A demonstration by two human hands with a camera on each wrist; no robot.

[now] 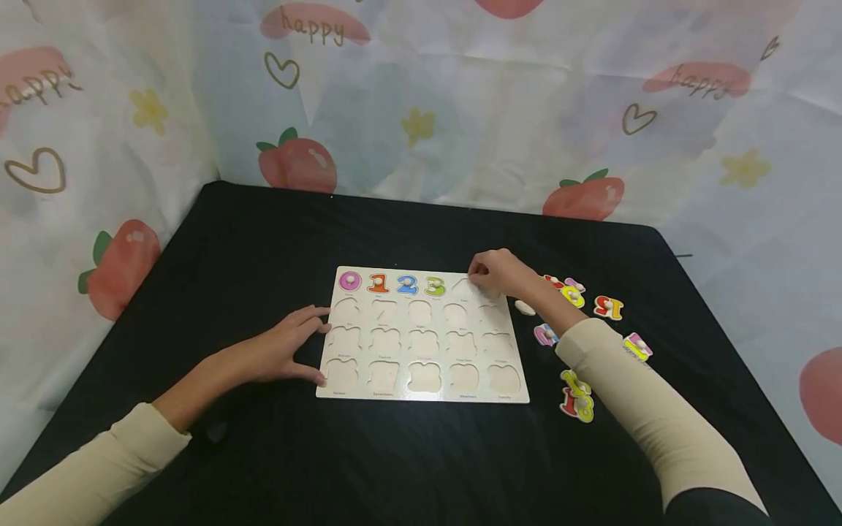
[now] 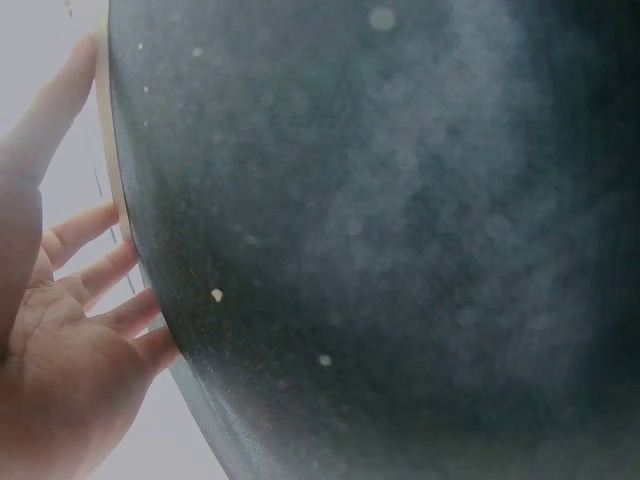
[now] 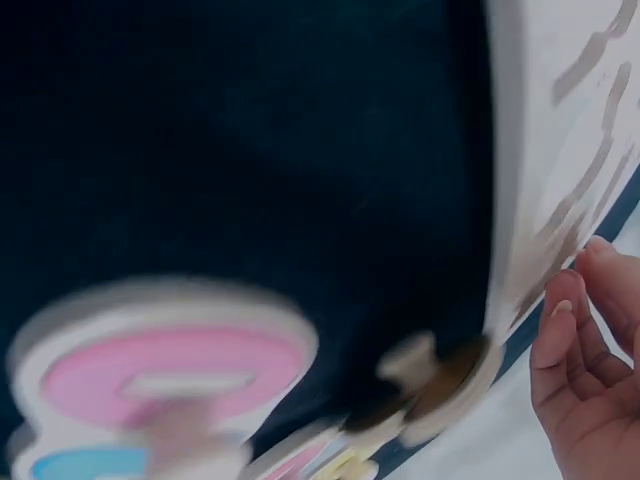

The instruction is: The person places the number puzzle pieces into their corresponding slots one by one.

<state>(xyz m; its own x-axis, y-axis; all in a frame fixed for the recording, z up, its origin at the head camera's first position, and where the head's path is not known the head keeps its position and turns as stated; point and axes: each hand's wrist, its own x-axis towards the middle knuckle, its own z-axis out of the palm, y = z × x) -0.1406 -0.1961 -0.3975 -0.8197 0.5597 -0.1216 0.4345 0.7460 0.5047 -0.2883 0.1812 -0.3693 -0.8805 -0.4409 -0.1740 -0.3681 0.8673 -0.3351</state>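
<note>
A pale number puzzle board (image 1: 434, 400) lies flat with rows of cut-out slots. In its top row sit a pink zero (image 1: 350, 281), an orange one (image 1: 378, 283), a blue two (image 1: 407, 284) and a green three (image 1: 435, 286). My left hand (image 1: 286, 349) is spread along the board's left edge, thumb low and fingers higher; the left wrist view shows the straight fingertips at that edge. Over the top right slots, my right hand (image 1: 503, 272) has fingertips and thumb close together at the board's surface. I cannot tell whether a piece is between them.
Loose number pieces lie right of the board: a red fifteen (image 1: 608, 307), a pink-and-blue piece (image 1: 544, 334), overlapping yellow and red pieces (image 1: 577, 398) and others partly behind the right arm. The black tabletop (image 1: 421, 460) meets a patterned curtain (image 1: 460, 131) behind.
</note>
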